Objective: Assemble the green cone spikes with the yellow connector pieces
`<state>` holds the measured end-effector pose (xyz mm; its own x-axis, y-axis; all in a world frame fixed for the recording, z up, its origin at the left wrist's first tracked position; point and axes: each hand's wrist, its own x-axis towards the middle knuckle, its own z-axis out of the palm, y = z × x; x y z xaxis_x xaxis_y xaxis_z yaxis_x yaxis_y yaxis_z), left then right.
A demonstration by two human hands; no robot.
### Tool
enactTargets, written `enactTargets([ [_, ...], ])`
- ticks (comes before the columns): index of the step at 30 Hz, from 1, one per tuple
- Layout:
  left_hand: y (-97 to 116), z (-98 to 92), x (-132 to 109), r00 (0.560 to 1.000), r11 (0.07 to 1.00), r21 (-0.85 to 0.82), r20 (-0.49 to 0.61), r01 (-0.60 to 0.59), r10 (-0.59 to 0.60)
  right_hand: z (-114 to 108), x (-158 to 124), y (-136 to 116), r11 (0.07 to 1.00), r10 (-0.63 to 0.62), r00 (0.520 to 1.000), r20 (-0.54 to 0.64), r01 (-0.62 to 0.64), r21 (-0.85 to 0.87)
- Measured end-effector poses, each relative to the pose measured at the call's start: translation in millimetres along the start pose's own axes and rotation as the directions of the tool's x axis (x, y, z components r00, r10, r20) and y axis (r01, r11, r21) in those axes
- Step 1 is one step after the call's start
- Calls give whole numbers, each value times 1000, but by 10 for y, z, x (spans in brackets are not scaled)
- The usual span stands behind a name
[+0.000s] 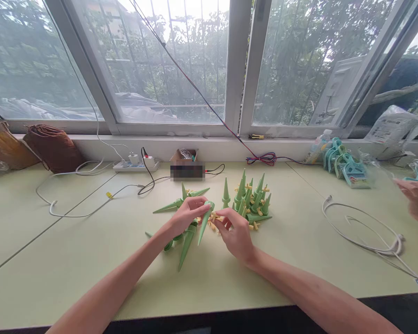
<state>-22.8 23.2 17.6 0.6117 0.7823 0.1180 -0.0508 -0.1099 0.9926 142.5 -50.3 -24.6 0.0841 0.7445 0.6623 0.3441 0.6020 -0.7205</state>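
My left hand [191, 211] grips a green plastic watering spike [204, 226], its tip slanting down toward me. Close to the spike's wide end, my right hand [233, 229] pinches a small yellow plastic valve [216, 216]; the fingers partly hide it. Loose yellow valves [212, 224] lie on the table between and behind my hands. Several green spikes without visible valves, one of them a long spike [187, 246], lie around my left hand. To the right stands a cluster of green spikes [245, 195], many with yellow valves fitted at their sides.
On the pale green table [107, 260], a power strip [135, 165] and a small cardboard box [184, 157] sit by the window. A coiled grey cable [362, 246] lies right, near another person's hand [416, 197]. Teal plastic hangers [344, 162] lean at the back right.
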Motion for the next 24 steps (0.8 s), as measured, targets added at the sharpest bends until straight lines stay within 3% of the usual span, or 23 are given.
enactTargets([
  [11, -105, -59, 3, 998, 997, 72, 56, -23, 19, -6, -3, -4, 998, -25, 999, 35, 23, 56],
  [24, -98, -73, -8, 997, 995, 99, 78, -30, 23, 22, -31, 66, 991, 92, 994, 65, -97, 88],
])
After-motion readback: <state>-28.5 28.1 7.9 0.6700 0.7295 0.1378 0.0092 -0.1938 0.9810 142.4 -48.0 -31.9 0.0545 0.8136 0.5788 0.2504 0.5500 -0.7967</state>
